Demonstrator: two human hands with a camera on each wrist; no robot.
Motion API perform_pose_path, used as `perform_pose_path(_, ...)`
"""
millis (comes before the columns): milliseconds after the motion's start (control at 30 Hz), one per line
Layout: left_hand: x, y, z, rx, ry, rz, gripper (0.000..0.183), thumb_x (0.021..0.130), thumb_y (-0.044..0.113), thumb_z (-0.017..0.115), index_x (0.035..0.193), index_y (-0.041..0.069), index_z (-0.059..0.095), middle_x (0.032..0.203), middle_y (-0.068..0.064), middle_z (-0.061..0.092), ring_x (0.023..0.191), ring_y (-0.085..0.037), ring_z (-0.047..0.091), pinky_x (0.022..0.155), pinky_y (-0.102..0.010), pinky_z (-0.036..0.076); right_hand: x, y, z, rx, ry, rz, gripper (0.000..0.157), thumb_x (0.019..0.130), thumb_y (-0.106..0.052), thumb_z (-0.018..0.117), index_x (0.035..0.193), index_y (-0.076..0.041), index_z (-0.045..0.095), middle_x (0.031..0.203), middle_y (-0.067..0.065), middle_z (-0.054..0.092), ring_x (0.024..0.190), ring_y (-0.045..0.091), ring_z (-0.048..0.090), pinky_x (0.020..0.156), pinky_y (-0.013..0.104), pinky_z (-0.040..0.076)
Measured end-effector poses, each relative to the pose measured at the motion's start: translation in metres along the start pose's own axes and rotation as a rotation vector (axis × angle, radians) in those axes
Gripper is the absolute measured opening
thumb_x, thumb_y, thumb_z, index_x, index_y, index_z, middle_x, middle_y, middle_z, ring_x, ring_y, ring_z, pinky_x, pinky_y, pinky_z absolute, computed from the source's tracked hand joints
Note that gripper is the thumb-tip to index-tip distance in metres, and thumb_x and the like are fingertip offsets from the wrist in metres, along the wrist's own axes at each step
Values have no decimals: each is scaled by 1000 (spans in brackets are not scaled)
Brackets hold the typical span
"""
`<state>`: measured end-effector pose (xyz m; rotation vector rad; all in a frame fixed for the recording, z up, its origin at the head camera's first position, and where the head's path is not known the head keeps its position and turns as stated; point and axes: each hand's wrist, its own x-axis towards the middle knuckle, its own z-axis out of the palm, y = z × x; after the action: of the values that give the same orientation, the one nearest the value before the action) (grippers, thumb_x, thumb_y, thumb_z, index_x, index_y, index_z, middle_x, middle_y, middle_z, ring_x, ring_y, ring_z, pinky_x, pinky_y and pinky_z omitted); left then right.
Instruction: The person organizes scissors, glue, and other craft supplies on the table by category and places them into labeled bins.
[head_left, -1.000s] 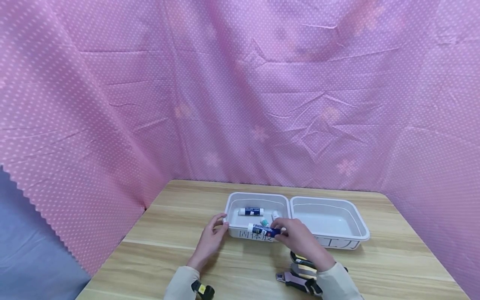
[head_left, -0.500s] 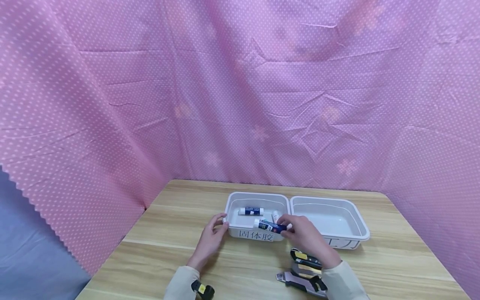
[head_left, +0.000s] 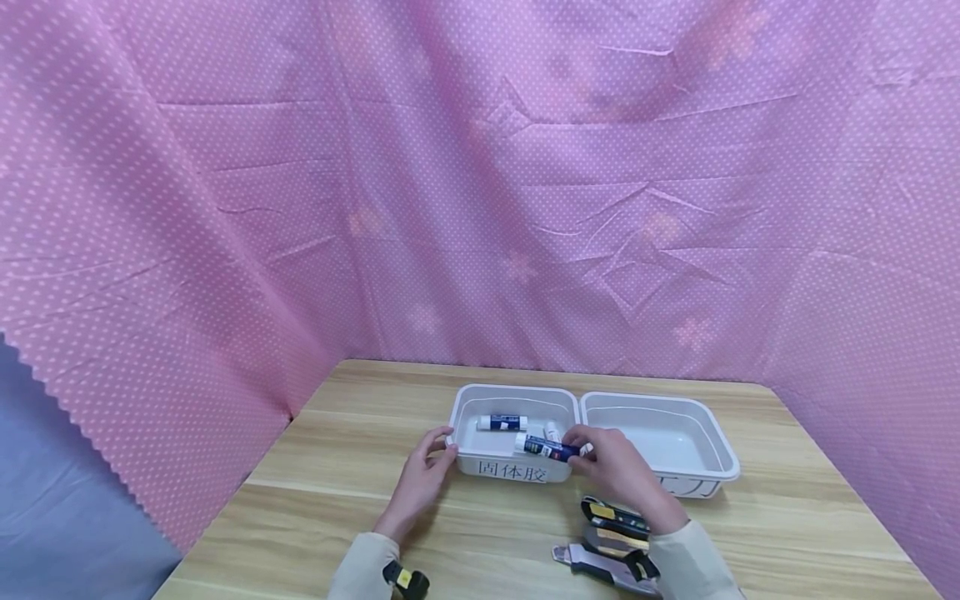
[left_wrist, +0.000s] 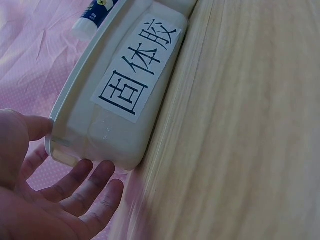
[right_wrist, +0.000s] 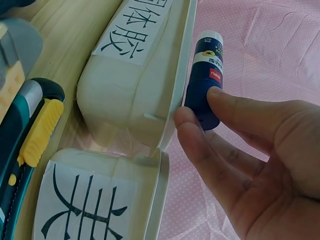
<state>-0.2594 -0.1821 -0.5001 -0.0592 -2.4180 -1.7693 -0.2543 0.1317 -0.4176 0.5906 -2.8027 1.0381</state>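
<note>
My right hand [head_left: 618, 467] pinches a blue glue stick with a white cap [head_left: 546, 447] between thumb and fingers, over the front right of the left white bin [head_left: 467, 463]. The right wrist view shows the glue stick [right_wrist: 206, 80] held by its lower end, cap away from the hand. With thumb and fingers, my left hand [head_left: 422, 479] holds the left end of that bin at its rim [left_wrist: 60, 112]. Inside lie another blue glue stick [head_left: 502, 422] and a white-ended one [head_left: 552, 432], partly hidden.
A second white labelled bin [head_left: 708, 483] stands against the first one's right side. Several utility knives lie on the wooden table [head_left: 480, 558] near my right forearm, among them a mauve-grey one [head_left: 600, 562] and a black-and-yellow one [head_left: 611, 512]. Pink cloth [head_left: 525, 208] hangs behind.
My right hand has moved a little right and up with the glue stick. The teal-ended stick seen in the bin earlier is now out of sight. My left hand stays put.
</note>
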Motion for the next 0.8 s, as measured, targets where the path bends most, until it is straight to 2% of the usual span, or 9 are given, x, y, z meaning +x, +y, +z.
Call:
perform_pose_path(333, -1, 2, 0, 3, 3, 1, 43, 105, 30, 59, 144, 14, 53, 136, -23, 59, 117, -39, 65, 99, -51, 53, 3, 4, -3, -7, 25, -7, 21, 85, -3, 80, 103, -13, 74, 101, 5, 76, 81, 15, 73, 70, 30, 61)
perform_pose_path(600, -2, 3, 0, 1, 9, 4, 43, 104, 31, 60, 144, 14, 53, 137, -23, 59, 117, -37, 65, 100, -53, 52, 2, 5, -6, 9, 28, -1, 18, 86, -2, 79, 101, -11, 75, 99, 5, 76, 81, 18, 74, 70, 31, 61)
perform_pose_path(800, -1, 1, 1, 7, 9, -2, 42, 105, 30, 59, 143, 14, 53, 136, -23, 60, 116, -38, 66, 98, -48, 53, 3, 5, -6, 20, 30, 16, 17, 87, -2, 79, 100, -11, 75, 98, 4, 76, 82, 21, 74, 69, 32, 61)
